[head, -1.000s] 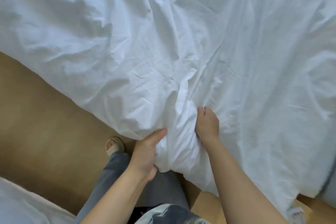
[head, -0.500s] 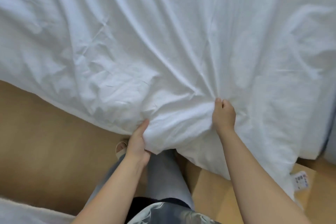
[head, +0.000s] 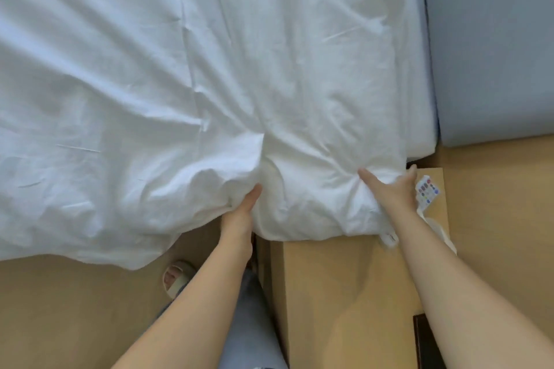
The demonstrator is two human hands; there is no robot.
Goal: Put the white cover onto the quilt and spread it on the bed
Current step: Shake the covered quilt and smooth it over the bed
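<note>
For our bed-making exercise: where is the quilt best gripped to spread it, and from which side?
Probably the near corner of the quilt, where the right hand holds it, and the near edge by the left hand. Come from the bedside: that edge overhangs, bunched into folds.

One wide-angle camera on the person's head looks steeply down and forward, close over the near edge of the bed point(head: 419, 117), taking in floor point(head: 60, 314) and a sandalled foot point(head: 177, 277) underneath
</note>
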